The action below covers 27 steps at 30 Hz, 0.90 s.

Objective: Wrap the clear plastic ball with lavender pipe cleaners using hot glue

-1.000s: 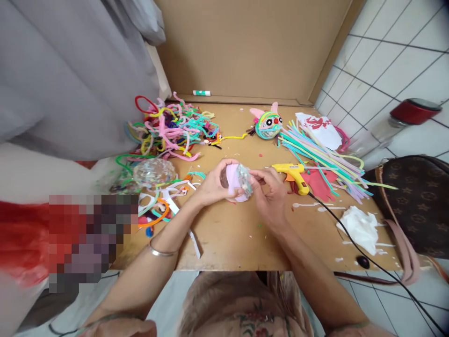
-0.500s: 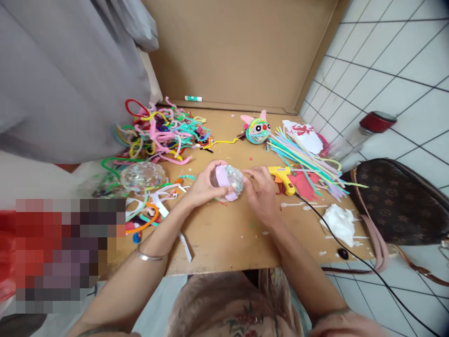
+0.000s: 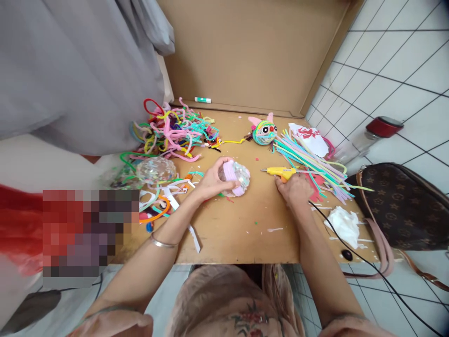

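Observation:
My left hand (image 3: 216, 180) grips a clear round ball (image 3: 244, 177) partly wrapped with a lilac pipe cleaner band (image 3: 230, 171); its right side looks pale and bumpy. To the right, my right hand (image 3: 296, 188) is closed over the handle of a yellow hot glue gun (image 3: 280, 172), whose nozzle points left toward the ball. The fingers under the handle are partly hidden. Behind both hands sits a finished-looking ball figure (image 3: 264, 133) with pink ears, black-and-white eyes and a red nose.
Tangled pipe cleaners (image 3: 175, 133) and another clear ball (image 3: 156, 169) lie at left. Straight pipe cleaners (image 3: 312, 161), crumpled tissue (image 3: 343, 225) and a brown handbag (image 3: 403, 206) are at right. The black cord (image 3: 338, 238) runs off the front edge. A glue stick (image 3: 203, 100) lies at the back.
My right hand has left the ball's right side and moved right onto the glue gun. My left hand still holds the ball. The view has shifted slightly.

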Motion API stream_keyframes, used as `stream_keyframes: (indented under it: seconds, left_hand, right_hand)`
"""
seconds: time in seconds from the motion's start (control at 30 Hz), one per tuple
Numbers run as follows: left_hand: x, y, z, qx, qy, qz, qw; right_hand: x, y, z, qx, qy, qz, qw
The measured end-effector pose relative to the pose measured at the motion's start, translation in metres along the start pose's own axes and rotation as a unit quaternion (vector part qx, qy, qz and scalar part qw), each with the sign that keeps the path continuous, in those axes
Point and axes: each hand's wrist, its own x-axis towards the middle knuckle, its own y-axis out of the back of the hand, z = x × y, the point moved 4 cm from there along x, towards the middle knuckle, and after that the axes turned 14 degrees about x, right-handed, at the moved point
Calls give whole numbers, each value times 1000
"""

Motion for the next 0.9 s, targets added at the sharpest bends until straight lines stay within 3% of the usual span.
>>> stream_keyframes:
  seconds: [0.13, 0.27, 0.37, 0.5, 0.6, 0.77, 0.9]
  left_hand:
    - [0, 1, 2, -7, 2, 1, 1000]
    - [1, 2, 3, -37, 13, -4, 999]
    - [0, 2, 5, -44, 15, -8, 999]
    - [1, 4, 6, -32, 11, -4, 999]
    - [2, 6, 2, -14, 15, -2, 1000]
    - [3, 7, -1, -28, 15, -8, 999]
    - [3, 6, 2, -43, 10, -19, 999]
  right_hand:
    - [1, 2, 5, 38, 1, 46, 998]
    - [-2, 20, 0, 111, -20, 87, 990]
    - [1, 38, -20, 198, -1, 88, 976]
    - [9, 53, -51, 231, 52, 111, 965]
    - [8, 48, -62, 242, 77, 131, 958]
    - [-5, 30, -57, 247, 128, 152, 948]
    - [-13, 28, -56, 249, 202, 166, 933]
